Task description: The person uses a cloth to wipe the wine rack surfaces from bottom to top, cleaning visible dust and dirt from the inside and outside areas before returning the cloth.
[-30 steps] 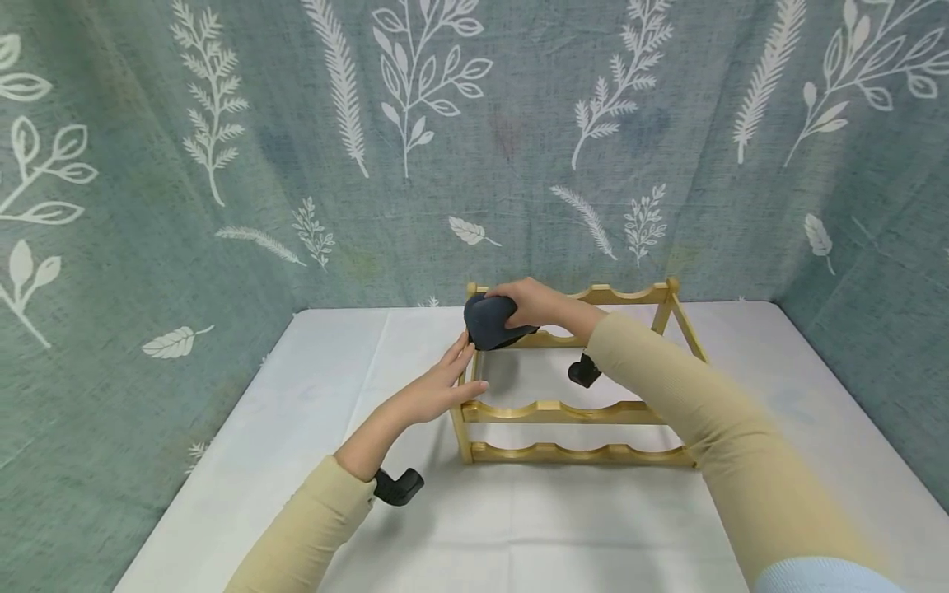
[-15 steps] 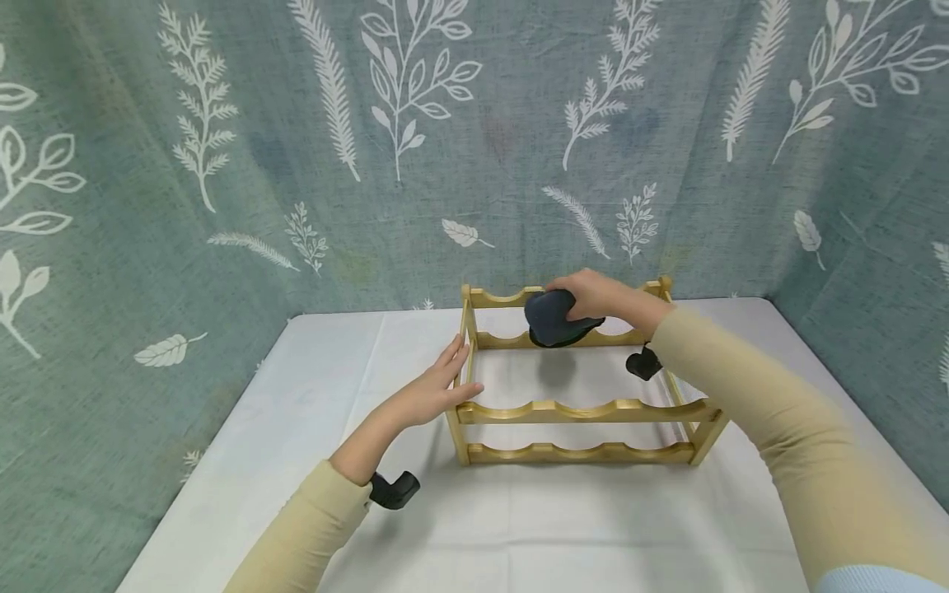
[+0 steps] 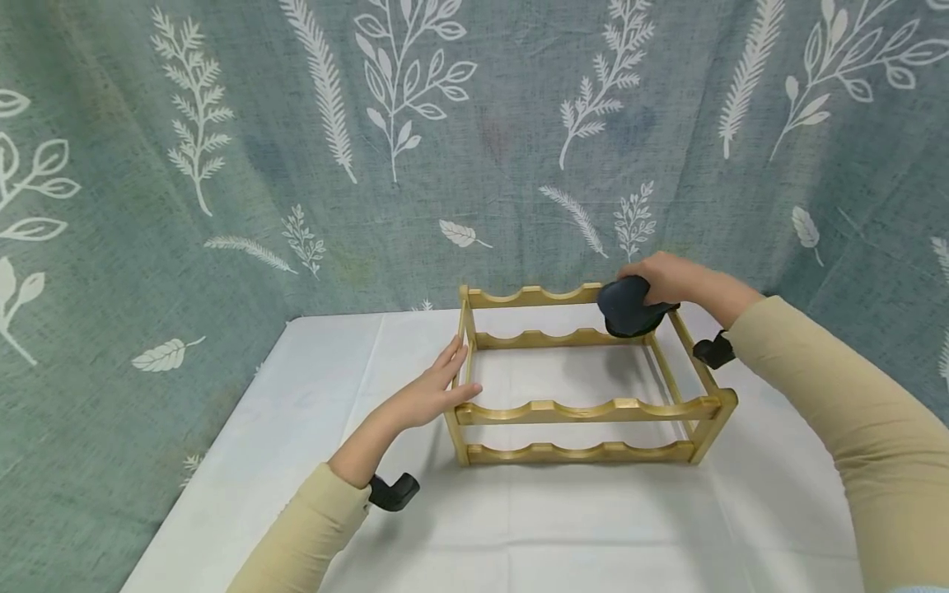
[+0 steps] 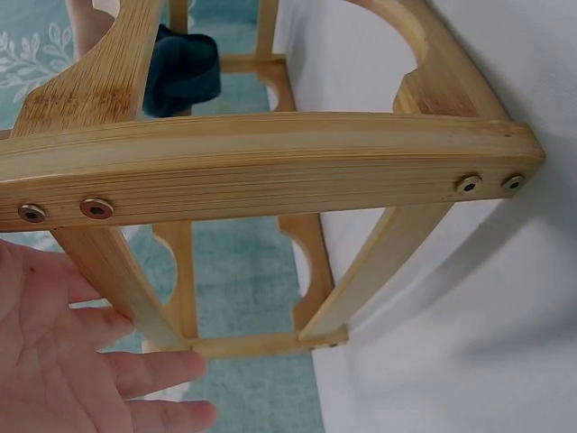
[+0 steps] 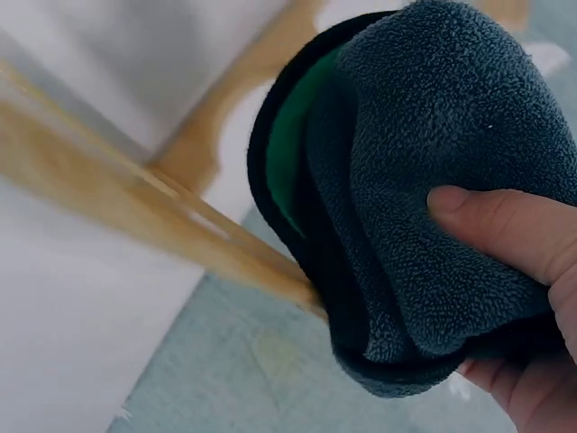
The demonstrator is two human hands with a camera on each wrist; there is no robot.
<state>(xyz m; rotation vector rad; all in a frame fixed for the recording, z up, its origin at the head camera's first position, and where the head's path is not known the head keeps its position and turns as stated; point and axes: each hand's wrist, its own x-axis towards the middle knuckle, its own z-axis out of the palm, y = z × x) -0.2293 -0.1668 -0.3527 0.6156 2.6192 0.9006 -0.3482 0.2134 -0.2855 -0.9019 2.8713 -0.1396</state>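
The bench (image 3: 563, 527), under a smooth white cloth with faint fold lines, carries everything here, and the wooden rack (image 3: 586, 408) near its middle serves as the landmark. Behind the rack hangs a grey-green woven backdrop (image 3: 474, 148) printed with white leaves.

The rack is an open frame of pale, varnished bamboo: scalloped rails front and back, straight side rails and slim posts, joined by metal screw heads (image 4: 96, 208) seen in the left wrist view. It looks stiff and light, likely to slide on the cloth if pushed, so it is best steadied at a corner post or an end rail rather than by a thin scalloped rail.

The left hand (image 3: 433, 394) lies at the rack's left end, fingers straight and relaxed, fingertips against the end rail and post, gripping nothing.

The right hand (image 3: 670, 280) is at the rack's far right corner, fingers and thumb curled round a bunched dark cloth (image 3: 626, 306), which is pressed onto the top of the rear rail there. The cloth (image 5: 424, 198) is a thick charcoal fleece with a green layer showing in its fold; it appears soft, limp and light, easy to squash, not slippery, and handles best wadded in the palm as it is held now.
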